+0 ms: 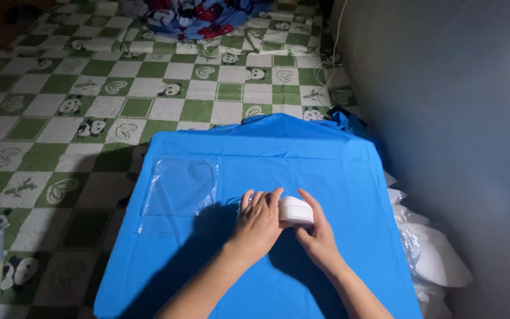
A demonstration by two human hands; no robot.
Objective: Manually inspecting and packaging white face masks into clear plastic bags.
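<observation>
Both hands meet on a small white folded item [296,210] lying on a blue sheet [302,153]. The left hand [259,224] rests palm down, fingers together, fingertips touching the item's near-left edge. The right hand [317,231] cups the item, thumb below and index finger curved over its far side. A clear plastic bag [178,189] lies left of the left fingers. White packages [438,260] sit right of the sheet.
</observation>
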